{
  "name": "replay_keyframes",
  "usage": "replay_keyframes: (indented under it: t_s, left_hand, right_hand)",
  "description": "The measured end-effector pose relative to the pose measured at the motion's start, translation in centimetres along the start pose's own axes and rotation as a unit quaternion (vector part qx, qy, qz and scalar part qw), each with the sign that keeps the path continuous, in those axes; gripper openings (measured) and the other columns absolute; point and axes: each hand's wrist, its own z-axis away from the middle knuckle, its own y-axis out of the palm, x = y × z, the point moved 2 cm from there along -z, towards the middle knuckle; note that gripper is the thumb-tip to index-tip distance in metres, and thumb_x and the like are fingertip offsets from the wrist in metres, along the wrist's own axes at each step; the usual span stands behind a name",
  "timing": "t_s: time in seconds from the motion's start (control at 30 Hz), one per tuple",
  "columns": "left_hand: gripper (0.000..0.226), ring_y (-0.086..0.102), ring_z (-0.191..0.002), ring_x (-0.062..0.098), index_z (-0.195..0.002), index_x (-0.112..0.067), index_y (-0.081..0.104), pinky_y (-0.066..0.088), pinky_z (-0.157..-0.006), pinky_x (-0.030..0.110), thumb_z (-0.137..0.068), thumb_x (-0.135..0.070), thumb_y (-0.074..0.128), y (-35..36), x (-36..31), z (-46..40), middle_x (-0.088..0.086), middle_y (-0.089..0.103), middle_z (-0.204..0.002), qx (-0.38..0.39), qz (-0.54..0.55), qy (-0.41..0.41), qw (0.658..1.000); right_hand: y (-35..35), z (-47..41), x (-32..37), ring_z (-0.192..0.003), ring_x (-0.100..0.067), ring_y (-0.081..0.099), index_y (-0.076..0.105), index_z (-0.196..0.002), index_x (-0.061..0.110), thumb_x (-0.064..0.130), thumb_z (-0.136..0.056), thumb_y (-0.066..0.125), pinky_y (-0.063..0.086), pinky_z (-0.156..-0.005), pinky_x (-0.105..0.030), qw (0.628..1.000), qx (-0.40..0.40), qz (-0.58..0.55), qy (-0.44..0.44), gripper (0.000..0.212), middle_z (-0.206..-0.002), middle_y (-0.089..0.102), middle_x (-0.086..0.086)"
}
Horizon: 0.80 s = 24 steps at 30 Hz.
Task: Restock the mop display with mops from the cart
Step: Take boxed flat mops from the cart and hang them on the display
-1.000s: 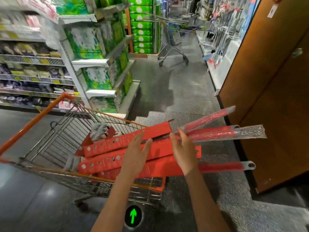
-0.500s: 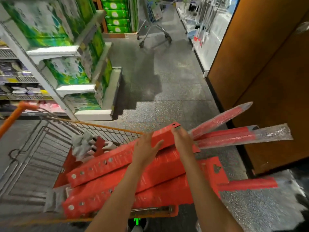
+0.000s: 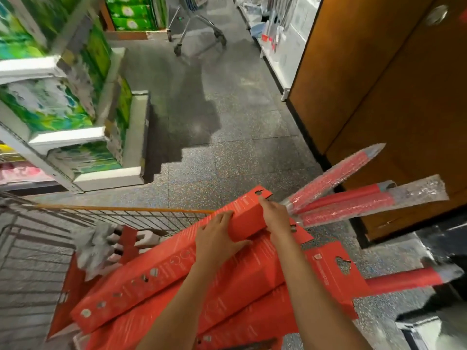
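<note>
Several long red mop boxes lie stacked in the wire shopping cart [image 3: 83,215], their ends sticking out over its right side. Both my hands are on the top red mop box [image 3: 156,271]. My left hand [image 3: 217,238] grips its side, thumb under the box's lower edge. My right hand [image 3: 276,217] holds the box's upper end near the hang hole. Red mop handles in bubble wrap [image 3: 353,200] jut out to the right past the boxes. A grey mop head [image 3: 94,245] lies in the cart at the left.
White shelves with green tissue packs [image 3: 63,107] stand at the left. A brown wooden cabinet [image 3: 391,97] fills the right. Far up the speckled aisle floor stands another cart [image 3: 199,29], beside a white display shelf [image 3: 278,46] with hanging cleaning goods.
The view has tilted down and closer to the cart. Both hands have closed round the top red box, and its right end has risen a little.
</note>
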Motion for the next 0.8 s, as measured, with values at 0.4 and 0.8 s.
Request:
replay_keyframes:
  t_s: [0.4,0.8]
  left_hand:
    - [0.093,0.073,-0.088,0.013,-0.127,-0.049,0.055,0.048,-0.070,0.028,-0.046,-0.094,0.061,-3.7,3.6,1.0,-0.013,0.076,-0.096,-0.067,0.071,0.016,0.995]
    - [0.093,0.069,-0.093,0.004,-0.122,-0.036,0.068,0.055,-0.086,0.032,-0.037,-0.072,0.079,-12.0,8.0,5.6,-0.018,0.074,-0.099,-0.018,0.229,0.021,0.973]
  right_hand:
    - [-0.2,3.7,1.6,-0.048,-0.003,0.038,0.054,-0.044,0.023,0.039,-0.092,0.066,0.030,-0.053,-0.032,0.997,-0.016,-0.027,-0.074,0.053,-0.045,0.043,0.013]
    - [2.4,10.8,1.2,-0.125,-0.010,0.050,0.042,-0.149,0.026,0.056,-0.078,0.062,0.043,-0.106,-0.035,0.965,0.084,-0.239,-0.070,0.079,-0.137,0.050,0.010]
